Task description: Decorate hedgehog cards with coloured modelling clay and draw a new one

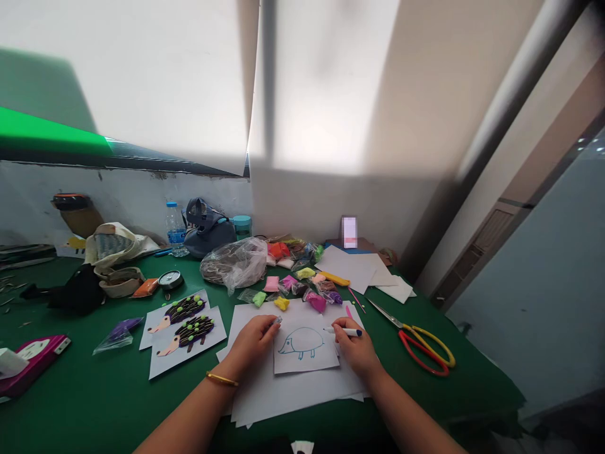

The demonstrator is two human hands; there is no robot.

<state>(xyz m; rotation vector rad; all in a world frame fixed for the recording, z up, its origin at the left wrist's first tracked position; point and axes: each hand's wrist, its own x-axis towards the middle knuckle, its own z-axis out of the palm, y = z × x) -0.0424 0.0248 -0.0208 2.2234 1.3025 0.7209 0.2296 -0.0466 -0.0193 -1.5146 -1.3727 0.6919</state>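
Observation:
A sheet of white paper (307, 364) bears a blue line drawing of a hedgehog and lies on a stack of larger white sheets (255, 400). My right hand (352, 347) grips a white marker (348, 331) with a dark blue end, its tip pointing left beside the drawn hedgehog's back. At the paper's upper left corner is my left hand (253, 343), wearing a gold bangle (222, 379) on the wrist. Its fingers pinch a small pale cap-like piece (277, 320), too small to make out well.
Two hedgehog pictures (189, 334) with dark bodies and green dots lie at left. Packets of coloured clay (314, 300) spread behind the paper. Large scissors (411, 334) with red and yellow handles lie right, blades partly open. A phone (349, 232) stands at the back.

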